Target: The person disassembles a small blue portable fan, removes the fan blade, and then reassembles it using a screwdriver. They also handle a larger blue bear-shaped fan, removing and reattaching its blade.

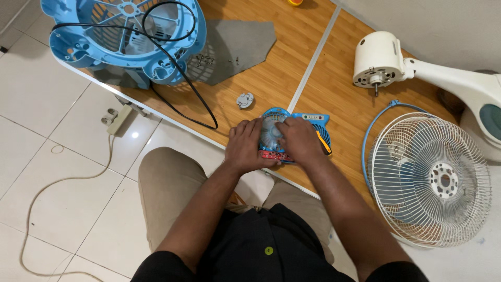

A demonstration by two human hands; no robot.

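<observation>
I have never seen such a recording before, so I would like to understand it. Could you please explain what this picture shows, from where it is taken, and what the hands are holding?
There is no machine here: a person works with bare hands. The one picture comes from a camera worn on the person's head, looking down at their arms and knees.

Both hands, the left hand and the right hand, grip a small blue fan lying on a wooden table.

Also on the table: a blue fan housing with a black cable, a grey sheet, a small grey part, a white fan motor and a white wire grille. A power strip lies on the tiled floor.
</observation>
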